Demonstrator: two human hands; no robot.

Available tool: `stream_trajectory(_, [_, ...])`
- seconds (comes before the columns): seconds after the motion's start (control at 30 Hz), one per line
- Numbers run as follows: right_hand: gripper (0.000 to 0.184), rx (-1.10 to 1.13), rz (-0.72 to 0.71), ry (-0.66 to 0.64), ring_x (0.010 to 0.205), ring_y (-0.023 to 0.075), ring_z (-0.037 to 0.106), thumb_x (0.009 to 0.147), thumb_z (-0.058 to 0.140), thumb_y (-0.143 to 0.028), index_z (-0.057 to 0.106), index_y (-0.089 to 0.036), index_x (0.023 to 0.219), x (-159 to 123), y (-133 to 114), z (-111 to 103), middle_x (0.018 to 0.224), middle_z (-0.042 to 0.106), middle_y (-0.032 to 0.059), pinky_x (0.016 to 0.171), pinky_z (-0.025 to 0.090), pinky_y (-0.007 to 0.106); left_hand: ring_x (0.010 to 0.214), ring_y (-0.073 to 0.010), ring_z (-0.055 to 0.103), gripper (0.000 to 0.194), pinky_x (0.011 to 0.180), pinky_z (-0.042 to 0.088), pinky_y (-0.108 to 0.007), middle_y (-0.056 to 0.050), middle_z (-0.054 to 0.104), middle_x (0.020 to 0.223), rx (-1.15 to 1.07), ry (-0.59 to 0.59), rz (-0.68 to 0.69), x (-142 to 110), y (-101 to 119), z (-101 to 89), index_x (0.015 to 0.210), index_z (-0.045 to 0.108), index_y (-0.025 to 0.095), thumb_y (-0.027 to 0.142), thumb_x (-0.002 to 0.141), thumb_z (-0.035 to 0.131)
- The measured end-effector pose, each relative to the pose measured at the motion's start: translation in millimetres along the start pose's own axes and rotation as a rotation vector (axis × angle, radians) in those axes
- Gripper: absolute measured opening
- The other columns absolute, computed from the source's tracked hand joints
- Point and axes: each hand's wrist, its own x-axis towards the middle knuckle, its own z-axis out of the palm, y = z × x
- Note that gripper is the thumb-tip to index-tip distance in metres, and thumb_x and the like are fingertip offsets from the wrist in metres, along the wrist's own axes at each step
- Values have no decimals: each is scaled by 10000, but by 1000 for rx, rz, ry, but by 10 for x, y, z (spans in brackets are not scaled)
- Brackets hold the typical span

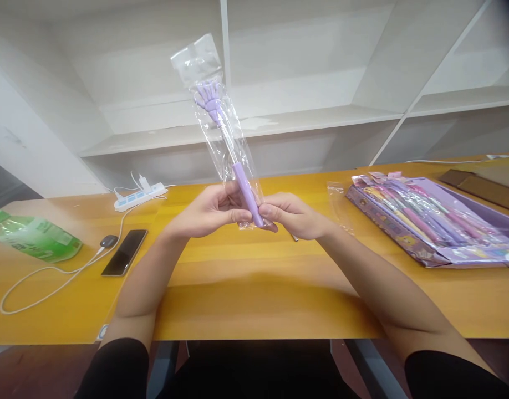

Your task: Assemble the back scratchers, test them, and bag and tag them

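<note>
Purple back scratcher point(247, 191), bagged, is pinched by the left hand point(213, 209) and right hand point(293, 213) above a yellow wooden desk point(254, 313). White shelving point(304, 61) rises beyond both hands.

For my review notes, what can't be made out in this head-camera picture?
Head view: left hand, some fingers hidden behind the purple handle.
Head view: thin object, partly hidden by the right hand.
Head view: purple box, one end cut off by the right edge.
Head view: bottle, print too blurred to read.
</note>
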Motion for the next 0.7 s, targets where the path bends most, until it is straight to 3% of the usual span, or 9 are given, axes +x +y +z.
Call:
stream_trajectory(0.17, [483,-130,62,-71,619,91,513,1194,479,-491,586,-188,834,0,-47,-73,686,562,-30,633,458,230,926,-192,760,316,776,630,-278,-110,802,1111,132,-34,-22,-12,23,-84,1129,791,180,457,989,854])
stream_trajectory(0.23, [476,-209,77,-100,641,96,555,1187,493,-485,629,-178,849,3,-59,-108,711,622,-13,656,475,232,990,-212,771,325,809,638,-290,-106,802,1149,210,6,-33,-17,29,-136,1170,793,195,470,1001,835])
stream_trajectory(0.47, [401,-348,159,-292,742,110,637,1158,559,-429,747,-168,918,64,55,-65,872,757,24,729,473,249,869,-171,729,397,715,624,-270,-60,743,1028,282,583,221,27,-119,-503,1141,765,238,571,949,862])
stream_trajectory(0.7, [329,-343,244,-414,802,135,686,1145,567,-330,805,-168,984,113,313,92,963,802,44,763,483,277,879,-175,750,452,701,601,-266,-67,768,1056,317,853,337,40,-253,-846,1187,766,258,616,929,860])
